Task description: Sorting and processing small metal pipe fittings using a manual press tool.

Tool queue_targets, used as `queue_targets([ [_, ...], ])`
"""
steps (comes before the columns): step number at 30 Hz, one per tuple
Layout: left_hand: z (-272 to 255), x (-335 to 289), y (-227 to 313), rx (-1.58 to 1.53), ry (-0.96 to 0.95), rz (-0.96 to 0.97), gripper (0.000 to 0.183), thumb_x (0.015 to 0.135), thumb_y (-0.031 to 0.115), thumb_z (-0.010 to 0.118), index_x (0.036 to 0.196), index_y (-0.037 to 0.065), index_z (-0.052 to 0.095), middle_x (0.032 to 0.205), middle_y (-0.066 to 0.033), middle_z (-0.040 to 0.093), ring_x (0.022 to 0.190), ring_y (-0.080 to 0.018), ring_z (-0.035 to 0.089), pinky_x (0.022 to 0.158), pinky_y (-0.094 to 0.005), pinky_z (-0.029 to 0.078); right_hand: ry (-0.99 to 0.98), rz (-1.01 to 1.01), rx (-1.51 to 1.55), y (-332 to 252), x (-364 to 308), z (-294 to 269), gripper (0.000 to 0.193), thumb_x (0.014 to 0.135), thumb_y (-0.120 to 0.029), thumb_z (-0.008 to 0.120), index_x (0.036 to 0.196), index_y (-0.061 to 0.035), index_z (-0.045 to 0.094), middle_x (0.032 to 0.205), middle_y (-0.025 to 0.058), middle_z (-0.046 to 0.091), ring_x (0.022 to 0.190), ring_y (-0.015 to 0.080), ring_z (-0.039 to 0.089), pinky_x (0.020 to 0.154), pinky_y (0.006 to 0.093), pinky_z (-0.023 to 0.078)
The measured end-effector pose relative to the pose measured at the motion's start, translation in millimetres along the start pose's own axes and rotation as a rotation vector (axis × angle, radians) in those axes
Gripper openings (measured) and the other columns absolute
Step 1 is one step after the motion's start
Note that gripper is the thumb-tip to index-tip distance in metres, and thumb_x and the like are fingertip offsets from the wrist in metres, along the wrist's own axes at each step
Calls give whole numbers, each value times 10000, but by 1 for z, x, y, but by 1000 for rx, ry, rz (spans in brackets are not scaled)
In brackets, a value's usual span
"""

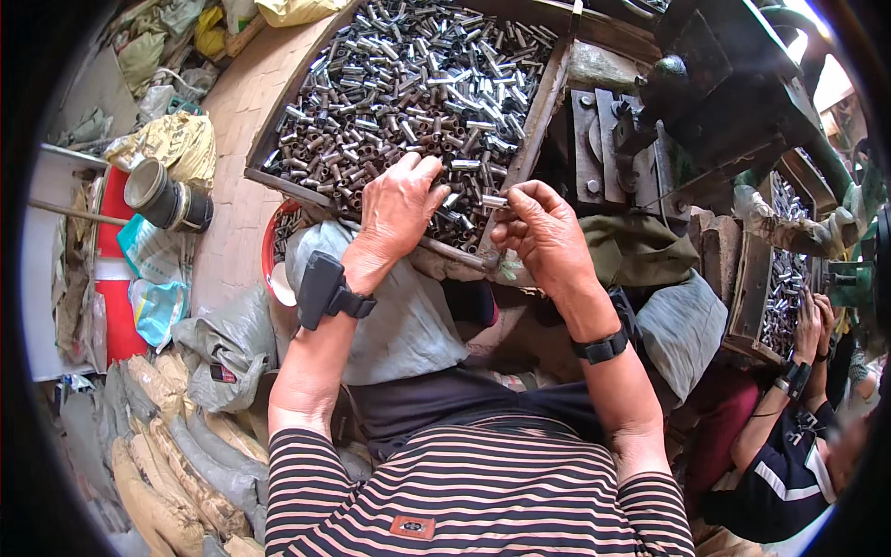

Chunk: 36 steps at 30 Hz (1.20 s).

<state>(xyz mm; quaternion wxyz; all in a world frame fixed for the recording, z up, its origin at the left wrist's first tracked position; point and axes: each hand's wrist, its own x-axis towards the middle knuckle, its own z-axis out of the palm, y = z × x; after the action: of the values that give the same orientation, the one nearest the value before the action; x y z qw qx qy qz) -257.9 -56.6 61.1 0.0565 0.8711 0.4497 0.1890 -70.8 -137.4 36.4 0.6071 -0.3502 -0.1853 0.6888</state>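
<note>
A wooden tray (300,193) in front of me is heaped with short metal tubes (408,111), some shiny, some dark brown. My right hand (548,237) pinches one shiny metal tube (494,200) between thumb and fingertips, over the tray's near right corner. Over the near edge of the heap, my left hand (397,206) has its fingers curled and drawn together. Its fingertips are partly hidden, and a small shiny piece lies beside them; I cannot make out whether they grip anything.
A dark machine (631,139) with bolted metal plates stands right of the tray. Under the tray's near left corner is a red bucket (270,243). Full sacks (158,446) lie at lower left. At right, a co-worker's hands (812,325) reach to another tray (747,297) of metal parts.
</note>
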Motion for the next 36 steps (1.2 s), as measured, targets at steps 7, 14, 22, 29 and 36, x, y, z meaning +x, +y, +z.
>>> queue_targets([
  [7, 1, 4, -1, 27, -36, 60, 187, 819, 189, 651, 967, 85, 601, 892, -108, 580, 796, -331, 618, 644, -422, 499, 12, -4, -14, 4, 2, -3, 154, 920, -189, 602, 932, -44, 550, 771, 48, 621, 603, 124, 626, 540, 239, 522],
  [14, -4, 2, -9, -665, 88, -139, 122, 842, 129, 622, 879, 12, 625, 805, -58, 615, 716, -178, 600, 657, -300, 478, 10, -7, -64, 4, 0, 5, 135, 927, -169, 583, 939, -37, 557, 772, 43, 618, 622, 119, 626, 558, 227, 517],
  [22, -9, -14, 0, -1536, -31, -503, 120, 912, 128, 588, 1012, 63, 580, 722, 69, 499, 559, 7, 392, 465, -148, 296, -57, -24, -229, 7, 0, 26, 138, 905, -151, 609, 923, -16, 586, 760, 32, 609, 638, 104, 609, 587, 229, 504],
  [29, -10, -19, 5, -1566, -48, -482, 103, 927, 117, 560, 1017, 70, 575, 717, 67, 493, 556, -2, 399, 474, -158, 309, -59, -73, -301, 3, -7, 31, 107, 896, -106, 605, 933, -7, 588, 756, 33, 609, 644, 96, 603, 592, 224, 499],
  [36, -14, -23, 10, -1461, -167, -445, 96, 933, 142, 566, 1003, 77, 577, 710, 71, 508, 555, 3, 416, 470, -158, 308, -69, -151, -318, -1, -9, 29, 92, 887, -75, 604, 937, 0, 584, 782, 39, 617, 667, 99, 616, 626, 235, 517],
])
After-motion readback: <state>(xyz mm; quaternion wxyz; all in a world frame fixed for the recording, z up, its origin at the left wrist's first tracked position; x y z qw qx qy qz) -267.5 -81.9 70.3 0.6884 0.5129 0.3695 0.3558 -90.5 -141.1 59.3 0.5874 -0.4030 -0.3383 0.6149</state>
